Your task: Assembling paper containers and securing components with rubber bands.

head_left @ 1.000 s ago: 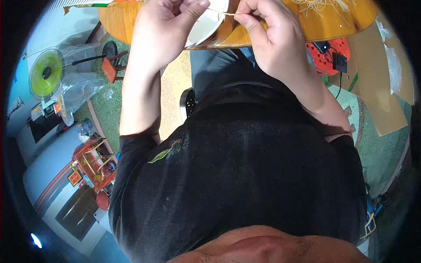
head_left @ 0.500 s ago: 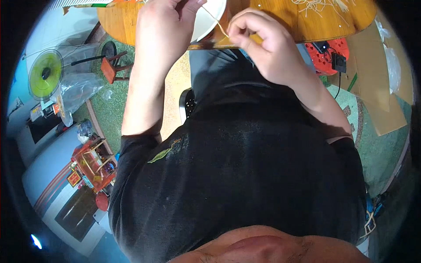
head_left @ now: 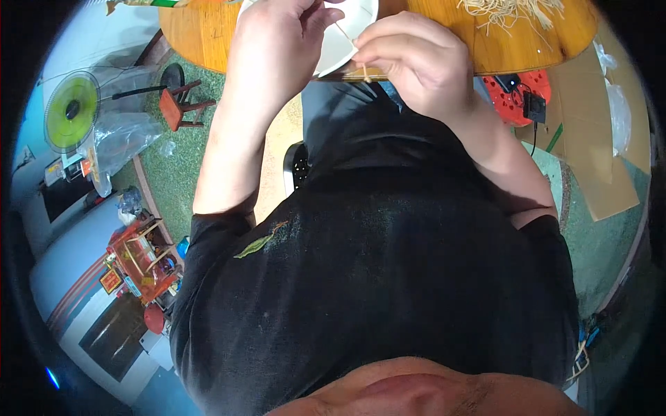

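Note:
A thin, pale tan strand (head_left: 343,30) runs between my two hands over the near edge of the table. Its kind I cannot make out. My left hand (head_left: 277,35) pinches one end between thumb and fingers, at the near left of a white bowl (head_left: 333,54). On the bowl's right, my right hand (head_left: 423,62) is closed on the strand with thumb and forefinger, and a short end hangs below those fingertips. Part of the bowl is hidden behind my left hand. A loose pile of similar pale strands (head_left: 510,10) lies farther right on the table.
The wooden table (head_left: 555,52) has a rounded edge. Below its right side are a red stool (head_left: 517,104) with a black device and cable, and cardboard (head_left: 603,173). At left stand a green fan (head_left: 71,111) and a small wooden stool (head_left: 182,107). A leaf (head_left: 255,246) clings to my black shirt.
My right hand has turned, its fingers now pointing left, and sits closer to my left hand. The stretch of strand between them is shorter, with an end hanging below. The view has shifted slightly.

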{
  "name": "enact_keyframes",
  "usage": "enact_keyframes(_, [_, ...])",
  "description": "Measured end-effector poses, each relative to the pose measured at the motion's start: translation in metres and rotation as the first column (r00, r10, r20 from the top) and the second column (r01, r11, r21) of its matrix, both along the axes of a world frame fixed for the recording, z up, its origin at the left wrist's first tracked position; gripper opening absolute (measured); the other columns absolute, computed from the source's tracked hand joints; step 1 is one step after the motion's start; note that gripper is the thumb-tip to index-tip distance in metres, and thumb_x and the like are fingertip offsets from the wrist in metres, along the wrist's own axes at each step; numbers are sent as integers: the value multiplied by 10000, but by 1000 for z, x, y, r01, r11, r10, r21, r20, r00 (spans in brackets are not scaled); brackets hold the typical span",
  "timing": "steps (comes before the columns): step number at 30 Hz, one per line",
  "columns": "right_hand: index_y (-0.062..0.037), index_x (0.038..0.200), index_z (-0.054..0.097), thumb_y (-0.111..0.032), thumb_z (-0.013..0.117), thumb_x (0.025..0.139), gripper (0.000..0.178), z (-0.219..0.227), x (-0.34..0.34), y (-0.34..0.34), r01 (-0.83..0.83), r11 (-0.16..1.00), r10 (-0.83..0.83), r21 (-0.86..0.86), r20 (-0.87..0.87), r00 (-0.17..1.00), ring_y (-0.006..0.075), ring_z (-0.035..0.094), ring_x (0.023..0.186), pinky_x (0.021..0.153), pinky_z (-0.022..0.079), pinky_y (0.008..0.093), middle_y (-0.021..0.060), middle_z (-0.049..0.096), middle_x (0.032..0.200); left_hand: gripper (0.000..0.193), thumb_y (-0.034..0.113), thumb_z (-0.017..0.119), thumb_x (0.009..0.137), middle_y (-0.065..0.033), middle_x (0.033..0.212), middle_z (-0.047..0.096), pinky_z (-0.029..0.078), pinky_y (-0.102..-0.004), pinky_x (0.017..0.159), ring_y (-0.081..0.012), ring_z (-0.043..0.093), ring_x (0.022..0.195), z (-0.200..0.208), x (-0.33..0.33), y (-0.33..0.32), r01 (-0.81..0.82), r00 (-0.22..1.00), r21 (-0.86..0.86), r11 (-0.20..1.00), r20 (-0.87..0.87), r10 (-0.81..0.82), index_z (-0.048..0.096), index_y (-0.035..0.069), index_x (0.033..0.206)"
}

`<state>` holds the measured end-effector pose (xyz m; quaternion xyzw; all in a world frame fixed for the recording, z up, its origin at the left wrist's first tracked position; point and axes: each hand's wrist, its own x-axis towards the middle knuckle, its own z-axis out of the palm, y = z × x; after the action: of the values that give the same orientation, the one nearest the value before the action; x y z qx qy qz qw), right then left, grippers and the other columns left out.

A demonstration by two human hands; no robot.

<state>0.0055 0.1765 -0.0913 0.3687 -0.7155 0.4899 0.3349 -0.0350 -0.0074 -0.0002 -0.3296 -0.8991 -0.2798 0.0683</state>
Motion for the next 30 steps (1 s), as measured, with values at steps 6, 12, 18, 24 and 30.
enact_keyframes(6, [0, 991, 735, 26, 679, 950, 74, 6, 24, -15, 110, 922, 163, -372, 630, 759, 148, 704, 786, 711, 579, 247, 93, 776, 1040, 175, -39, 707, 902, -104, 812, 606, 501, -320, 692, -225, 621, 743, 14, 4, 4, -185, 932, 45, 982, 325, 161, 657, -13, 1067])
enact_keyframes(12, [51, 997, 665, -22, 682, 970, 80, 60, 19, -6, 130, 937, 198, -323, 802, 564, 95, 647, 673, 576, 520, 239, 77, 714, 867, 221, -85, 686, 891, -108, 874, 621, 500, -309, 690, -220, 637, 760, 28, 11, -10, 8, 991, 40, 999, 130, -13, 667, -3, 1096])
enact_keyframes(18, [86, 1012, 650, -37, 671, 982, 128, 75, 8, -7, -12, 876, 405, -483, 721, 562, 103, 662, 664, 592, 539, 231, 96, 727, 859, 255, -122, 694, 860, -123, 894, 655, 529, -334, 694, -254, 676, 784, -16, -9, -1, 374, 927, 455, 808, -201, -316, 682, -2, 1085])
enact_keyframes(24, [111, 1042, 659, -30, 659, 984, 153, 86, 8, -2, 151, 954, 223, -260, 949, 223, 123, 694, 716, 625, 563, 242, 108, 724, 870, 294, -138, 754, 805, -135, 906, 678, 547, -309, 700, -236, 703, 801, -46, -21, 18, 510, 844, 820, 259, -420, -333, 691, -22, 1068])
enact_keyframes(30, [103, 1034, 675, -10, 625, 986, 133, 83, 14, 4, 65, 951, 271, -302, 916, 297, 147, 713, 758, 682, 590, 251, 110, 719, 899, 335, -142, 757, 815, -125, 956, 690, 562, -299, 752, -207, 716, 845, -38, -18, 21, 428, 867, 850, 308, -290, -406, 691, -33, 1125])
